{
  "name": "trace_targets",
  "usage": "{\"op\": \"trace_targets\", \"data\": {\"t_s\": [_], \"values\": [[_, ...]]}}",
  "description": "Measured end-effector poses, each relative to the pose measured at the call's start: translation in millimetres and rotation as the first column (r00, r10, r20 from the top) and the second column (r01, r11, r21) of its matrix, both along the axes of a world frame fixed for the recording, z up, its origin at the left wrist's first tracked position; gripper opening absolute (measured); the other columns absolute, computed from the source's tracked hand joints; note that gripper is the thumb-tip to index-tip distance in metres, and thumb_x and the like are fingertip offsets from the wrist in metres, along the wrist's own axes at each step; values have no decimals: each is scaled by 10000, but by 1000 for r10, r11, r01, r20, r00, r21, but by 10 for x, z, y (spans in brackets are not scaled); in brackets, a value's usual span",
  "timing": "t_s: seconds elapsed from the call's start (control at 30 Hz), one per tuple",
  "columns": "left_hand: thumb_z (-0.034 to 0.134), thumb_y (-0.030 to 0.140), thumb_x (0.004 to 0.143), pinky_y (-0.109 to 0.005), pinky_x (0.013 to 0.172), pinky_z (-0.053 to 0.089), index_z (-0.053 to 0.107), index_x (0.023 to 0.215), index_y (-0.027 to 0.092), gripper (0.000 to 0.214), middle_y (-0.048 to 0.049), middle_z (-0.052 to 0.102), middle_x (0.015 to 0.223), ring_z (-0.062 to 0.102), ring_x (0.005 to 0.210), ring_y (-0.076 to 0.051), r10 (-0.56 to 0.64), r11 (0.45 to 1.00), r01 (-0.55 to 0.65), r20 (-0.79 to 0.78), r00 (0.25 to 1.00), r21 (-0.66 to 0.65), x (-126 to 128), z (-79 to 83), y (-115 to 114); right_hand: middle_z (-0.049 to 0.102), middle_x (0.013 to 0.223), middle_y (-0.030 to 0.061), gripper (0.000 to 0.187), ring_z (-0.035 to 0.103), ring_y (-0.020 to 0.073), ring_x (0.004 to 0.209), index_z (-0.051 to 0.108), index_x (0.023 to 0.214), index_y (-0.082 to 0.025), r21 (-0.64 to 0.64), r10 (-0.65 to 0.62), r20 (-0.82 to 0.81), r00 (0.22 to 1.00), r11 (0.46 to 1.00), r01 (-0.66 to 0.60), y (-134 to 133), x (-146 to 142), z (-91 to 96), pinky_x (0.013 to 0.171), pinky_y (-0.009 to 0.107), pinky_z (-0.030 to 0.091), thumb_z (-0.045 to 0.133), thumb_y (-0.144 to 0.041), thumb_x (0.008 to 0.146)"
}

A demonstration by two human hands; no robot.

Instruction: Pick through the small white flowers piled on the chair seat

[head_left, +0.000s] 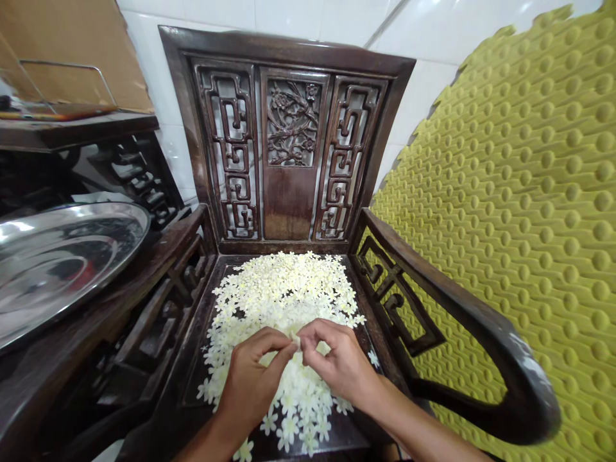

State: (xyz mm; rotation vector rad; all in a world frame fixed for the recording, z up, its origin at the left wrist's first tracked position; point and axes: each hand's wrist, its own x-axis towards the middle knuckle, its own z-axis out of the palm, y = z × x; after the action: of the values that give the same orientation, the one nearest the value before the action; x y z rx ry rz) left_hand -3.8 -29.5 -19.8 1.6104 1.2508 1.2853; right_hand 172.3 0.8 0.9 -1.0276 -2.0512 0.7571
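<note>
The dark, polished wooden seat (191,385) of a carved armchair carries a dense layer of small, star-shaped, creamy-white blossoms (283,289) with pale yellow centres, lying directly on its surface. They spread from the seat's back edge toward the front, piled thickest across the middle and thinning to a few loose flowers near the front edge. Narrow strips of bare dark wood show along the seat's left and right sides.

A home room: white wall tiles (433,32), carved dark-wood armchair (289,199)
</note>
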Motion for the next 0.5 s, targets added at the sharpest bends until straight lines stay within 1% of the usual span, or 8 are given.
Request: {"op": "trace_targets", "data": {"t_s": [0.07,0.13,0.27,0.33,0.43,0.5], "values": [[647,224,866,-287,705,501,715,732,193,154,-40,698,749,650,737,-189,-1,999,3,40,999,-34,4,7,1,648,676,3,158,610,145,670,638,768,-181,-18,-21,-13,1000,1000,21,-4,0,20,616,241,447,548,-155,895],[661,243,858,-288,699,503,718,727,188,152,-45,695,748,643,736,-191,8,998,-3,77,997,-66,6,16,5,671,690,10,152,630,151,682,660,798,-182,-45,-25,-32,999,999,24,-8,3,42,605,238,461,554,-181,907],[693,288,845,-284,683,499,723,714,183,170,-43,689,733,633,722,-186,22,995,-10,121,992,-101,0,33,13,715,754,24,107,661,154,716,695,890,-182,-80,9,-66,998,997,-15,-12,8,67,640,242,497,592,-208,904],[704,283,838,-282,680,496,725,708,182,166,-40,688,727,633,716,-183,28,994,-13,134,991,-111,-4,38,11,708,737,20,115,652,149,699,692,859,-181,-89,19,-64,998,996,-25,-13,4,65,621,234,486,589,-204,906],[715,258,825,-272,676,492,723,694,182,152,-31,681,717,628,712,-175,22,992,-1,165,986,-127,-1,43,2,678,693,11,155,628,147,677,667,782,-183,-90,-2,-45,999,996,-2,-16,-8,44,572,223,450,573,-190,905],[717,245,820,-260,672,489,721,687,184,146,-22,676,713,624,708,-166,18,991,8,188,982,-135,6,46,-2,659,681,6,163,616,148,677,646,749,-184,-66,-20,-37,999,998,17,-16,-15,26,589,232,448,576,-184,896]]}}
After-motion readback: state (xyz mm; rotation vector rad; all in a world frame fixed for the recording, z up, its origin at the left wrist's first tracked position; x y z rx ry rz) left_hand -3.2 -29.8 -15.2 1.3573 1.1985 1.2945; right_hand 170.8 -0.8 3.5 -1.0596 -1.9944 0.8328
